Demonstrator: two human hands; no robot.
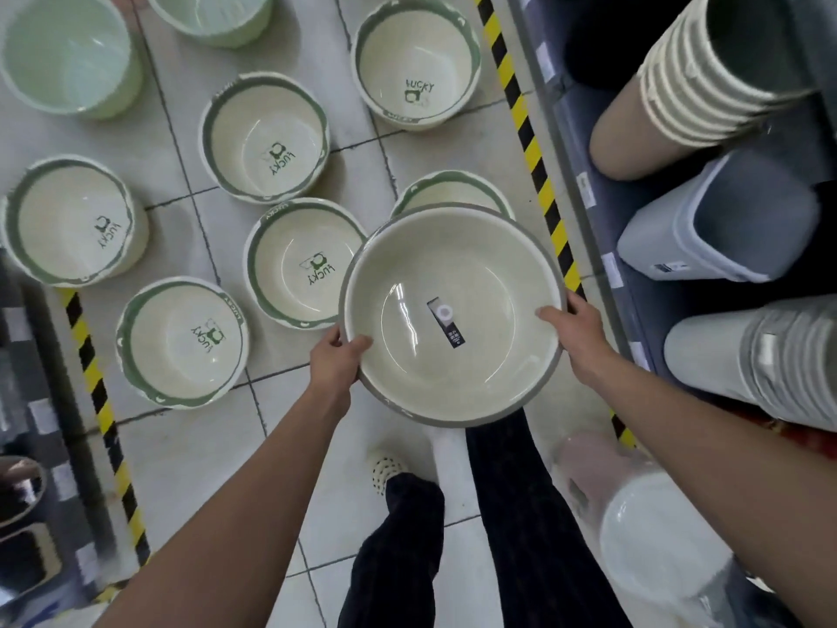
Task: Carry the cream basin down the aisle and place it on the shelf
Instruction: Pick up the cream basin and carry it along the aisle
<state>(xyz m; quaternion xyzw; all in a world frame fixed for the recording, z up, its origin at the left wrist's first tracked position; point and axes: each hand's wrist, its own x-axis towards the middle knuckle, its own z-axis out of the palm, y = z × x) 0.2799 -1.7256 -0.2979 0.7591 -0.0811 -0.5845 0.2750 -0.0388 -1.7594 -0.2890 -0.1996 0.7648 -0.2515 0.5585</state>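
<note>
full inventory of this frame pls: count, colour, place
cream basin: 1, cream with grey rim, held mid-frame
label: 1, dark, inside the cream basin
LUCKY basins: 6, cream with green rims, on the floor, one partly behind the cream basin
pale green tubs: 2, floor, top left
hazard tape: 2 strips, yellow-black, on the floor, both sides
beige bins: 1 stack, right shelf, top
blue-grey bin: 1, right shelf, middle
grey bins: 1 stack, right shelf, lower
white basin: 1, bottom right
legs: 2, dark trousers, bottom centre
left hand: 1, grips the cream basin's left rim
right hand: 1, grips its right rim
</note>
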